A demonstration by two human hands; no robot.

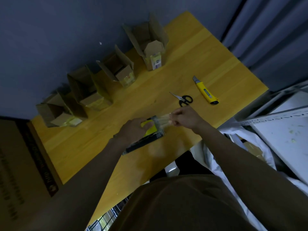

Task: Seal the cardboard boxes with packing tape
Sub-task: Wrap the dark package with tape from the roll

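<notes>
Tape (164, 120) taut between both hands (156, 125)

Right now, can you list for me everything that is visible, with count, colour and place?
cardboard boxes: four, brown, flaps open, in a row along the far edge of the table
table: one, yellow wood, under everything
scissors: one pair, black handles, on the table beyond the right hand
utility knife: one, yellow and black, on the table right of the scissors
tape dispenser: one, black and yellow, on the table near the front edge
tape strip: one, clear, stretched from the dispenser to the right hand
large carton: one, brown, left of the table
shelving: white metal, at right
left hand: grips the dispenser
right hand: pinches the tape end
</notes>
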